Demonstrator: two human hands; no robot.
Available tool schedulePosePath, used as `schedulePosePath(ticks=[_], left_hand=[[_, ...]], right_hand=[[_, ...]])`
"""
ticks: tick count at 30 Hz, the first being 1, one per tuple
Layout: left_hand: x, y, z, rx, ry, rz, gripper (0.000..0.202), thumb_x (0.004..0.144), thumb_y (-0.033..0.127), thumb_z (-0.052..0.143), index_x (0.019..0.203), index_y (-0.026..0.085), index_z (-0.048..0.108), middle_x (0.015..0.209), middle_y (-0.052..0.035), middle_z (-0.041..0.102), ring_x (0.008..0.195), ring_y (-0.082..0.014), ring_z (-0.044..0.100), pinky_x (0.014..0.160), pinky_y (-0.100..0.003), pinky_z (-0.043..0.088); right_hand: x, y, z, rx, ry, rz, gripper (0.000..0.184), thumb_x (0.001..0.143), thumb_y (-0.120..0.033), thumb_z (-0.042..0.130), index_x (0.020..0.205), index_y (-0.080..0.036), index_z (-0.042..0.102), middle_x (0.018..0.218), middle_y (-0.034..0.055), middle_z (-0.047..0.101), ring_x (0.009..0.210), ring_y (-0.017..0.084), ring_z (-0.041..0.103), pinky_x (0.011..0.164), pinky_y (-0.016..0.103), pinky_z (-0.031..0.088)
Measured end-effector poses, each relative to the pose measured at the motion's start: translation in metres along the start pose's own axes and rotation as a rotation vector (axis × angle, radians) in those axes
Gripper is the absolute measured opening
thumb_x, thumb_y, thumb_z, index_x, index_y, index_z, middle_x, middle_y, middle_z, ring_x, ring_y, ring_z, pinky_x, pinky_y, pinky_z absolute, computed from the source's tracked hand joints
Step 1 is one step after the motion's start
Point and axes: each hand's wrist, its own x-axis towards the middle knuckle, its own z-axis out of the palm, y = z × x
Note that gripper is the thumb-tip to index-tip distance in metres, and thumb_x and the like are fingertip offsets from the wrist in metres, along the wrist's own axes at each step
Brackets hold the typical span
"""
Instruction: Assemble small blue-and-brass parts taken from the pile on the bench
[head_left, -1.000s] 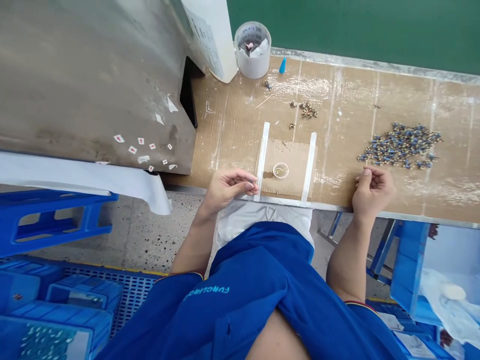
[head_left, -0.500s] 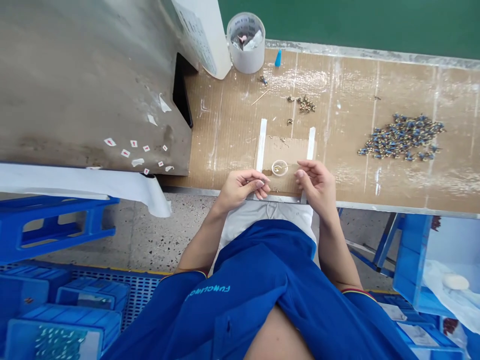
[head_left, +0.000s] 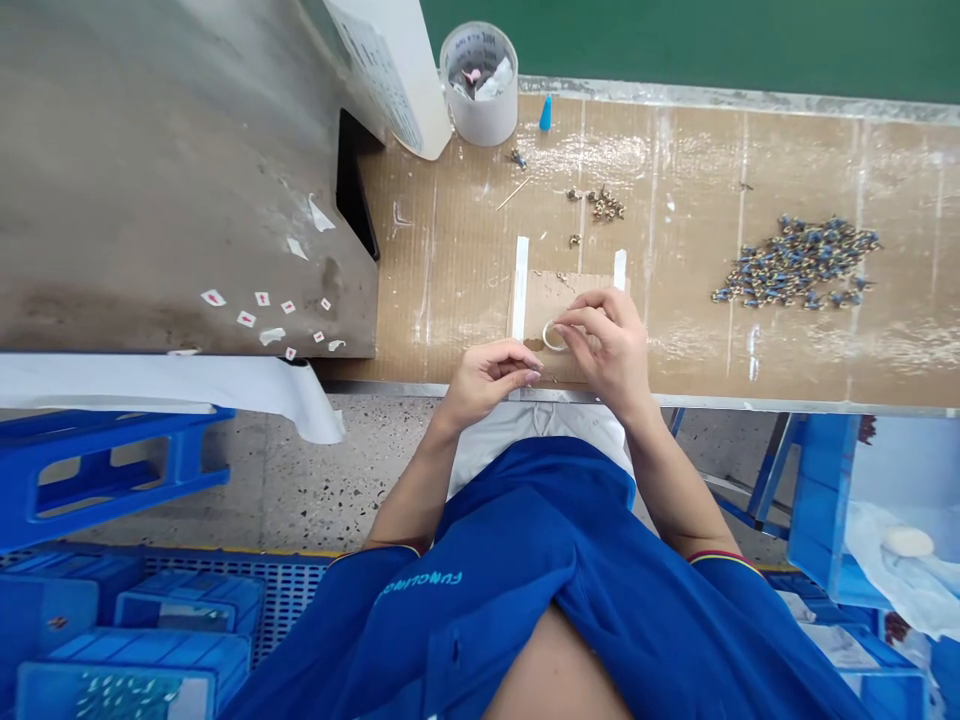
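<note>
Where the bench [head_left: 675, 340] is covered with brown cardboard, both hands work at its near metal edge. The left hand [head_left: 491, 375] is curled, with the thumb and fingertips pressed together; what they pinch is too small to tell. The right hand [head_left: 609, 345] is just beside it, its fingertips drawn together at the right rim of a small clear round dish [head_left: 552, 336]. I cannot tell whether they grip the rim or only touch it. The dish lies on a smaller cardboard patch [head_left: 555, 290], which is fixed by two white tape strips [head_left: 520, 285], one on each side.

Well apart to the right lies a pile of small blue and brass parts [head_left: 799, 272]. A few loose brass parts [head_left: 604, 205] lie beyond the patch. At the far edge stand a white cup [head_left: 480, 85] with scraps inside and, near it, a small blue cone [head_left: 546, 113]. A white container [head_left: 390, 70] leans next to the cup.

On the left, a grey metal housing [head_left: 150, 180] carries little white and red stickers [head_left: 262, 310], and a white sheet [head_left: 172, 375] hangs along its lower edge. Behind the bench is a green wall [head_left: 675, 40]. Below, the floor [head_left: 300, 480] is speckled stone. Blue crates [head_left: 112, 640] stand at the lower left and a blue bin [head_left: 825, 510] at the right.
</note>
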Motion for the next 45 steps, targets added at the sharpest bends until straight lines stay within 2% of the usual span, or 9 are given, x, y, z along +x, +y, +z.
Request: schedulePosePath(ticks=[2, 4, 8, 11, 15, 18, 23, 37, 45], left_hand=[[-0.001, -0.001, -0.002, 0.055, 0.009, 0.05, 0.007, 0.083, 0.018, 0.075, 0.086, 0.012, 0.074, 0.083, -0.0064, 0.068, 0.072, -0.0089, 0.065, 0.062, -0.015, 0.053], [-0.001, -0.001, -0.002, 0.103, 0.019, 0.063, 0.008, 0.085, 0.02, 0.074, 0.087, 0.012, 0.074, 0.082, -0.0063, 0.067, 0.07, -0.0088, 0.063, 0.059, -0.016, 0.05], [-0.004, -0.001, -0.001, 0.216, 0.024, 0.027, 0.013, 0.088, 0.025, 0.07, 0.088, 0.012, 0.073, 0.082, -0.0068, 0.068, 0.067, -0.0093, 0.062, 0.058, -0.018, 0.048], [-0.005, -0.002, 0.001, 0.302, 0.01, -0.007, 0.017, 0.091, 0.027, 0.066, 0.091, 0.011, 0.072, 0.081, -0.0068, 0.069, 0.063, -0.0093, 0.061, 0.057, -0.02, 0.048], [-0.006, -0.002, 0.003, 0.366, -0.018, -0.013, 0.02, 0.094, 0.027, 0.062, 0.093, 0.01, 0.072, 0.079, -0.0068, 0.07, 0.063, -0.0098, 0.063, 0.059, -0.022, 0.049], [-0.005, 0.0, 0.005, 0.405, -0.005, -0.006, 0.021, 0.094, 0.028, 0.062, 0.093, 0.011, 0.073, 0.082, -0.0074, 0.072, 0.064, -0.0104, 0.062, 0.06, -0.023, 0.049], [-0.004, 0.0, 0.006, 0.436, -0.01, 0.013, 0.02, 0.094, 0.027, 0.061, 0.093, 0.011, 0.073, 0.082, -0.0068, 0.072, 0.065, -0.0105, 0.062, 0.06, -0.023, 0.047], [-0.004, 0.001, 0.005, 0.467, -0.024, 0.024, 0.017, 0.093, 0.025, 0.061, 0.092, 0.012, 0.072, 0.08, -0.0052, 0.069, 0.063, -0.0092, 0.057, 0.061, -0.022, 0.044], [-0.005, 0.001, 0.005, 0.448, -0.015, 0.027, 0.017, 0.094, 0.025, 0.062, 0.092, 0.011, 0.072, 0.081, -0.0055, 0.07, 0.064, -0.0093, 0.059, 0.062, -0.022, 0.045]], right_hand=[[0.002, 0.0, 0.0, -0.12, 0.036, -0.051, 0.02, 0.095, -0.029, 0.057, 0.083, -0.019, 0.07, 0.091, 0.005, 0.064, 0.089, 0.01, 0.052, 0.078, 0.025, 0.042], [0.003, 0.001, -0.003, -0.178, 0.017, -0.072, 0.022, 0.096, -0.029, 0.056, 0.081, -0.019, 0.069, 0.089, 0.0051, 0.064, 0.087, 0.011, 0.05, 0.076, 0.025, 0.04], [0.002, 0.003, -0.01, -0.093, -0.082, -0.06, 0.019, 0.094, -0.028, 0.057, 0.081, -0.019, 0.069, 0.087, 0.0048, 0.064, 0.085, 0.011, 0.053, 0.077, 0.026, 0.044], [-0.001, 0.003, -0.012, 0.056, -0.085, 0.036, 0.02, 0.094, -0.03, 0.058, 0.082, -0.018, 0.069, 0.089, 0.0052, 0.066, 0.087, 0.01, 0.059, 0.077, 0.026, 0.049], [-0.009, -0.004, -0.017, 0.258, 0.03, 0.247, 0.025, 0.093, -0.038, 0.058, 0.085, -0.016, 0.068, 0.087, 0.0056, 0.07, 0.082, 0.009, 0.065, 0.072, 0.021, 0.052], [-0.017, -0.012, -0.021, 0.345, 0.033, 0.308, 0.024, 0.092, -0.038, 0.06, 0.087, -0.016, 0.069, 0.084, 0.0045, 0.072, 0.076, 0.008, 0.067, 0.069, 0.02, 0.053], [-0.022, -0.018, -0.017, 0.311, -0.011, 0.209, 0.019, 0.091, -0.032, 0.062, 0.083, -0.017, 0.071, 0.081, 0.0023, 0.073, 0.074, 0.006, 0.067, 0.067, 0.016, 0.052], [-0.021, -0.016, -0.014, 0.224, -0.088, 0.191, 0.021, 0.092, -0.034, 0.061, 0.083, -0.018, 0.07, 0.08, 0.0023, 0.072, 0.068, 0.007, 0.063, 0.065, 0.019, 0.051], [-0.017, -0.021, -0.016, 0.131, -0.105, 0.06, 0.023, 0.095, -0.032, 0.056, 0.083, -0.017, 0.067, 0.083, 0.0029, 0.073, 0.071, 0.007, 0.063, 0.065, 0.021, 0.048]])
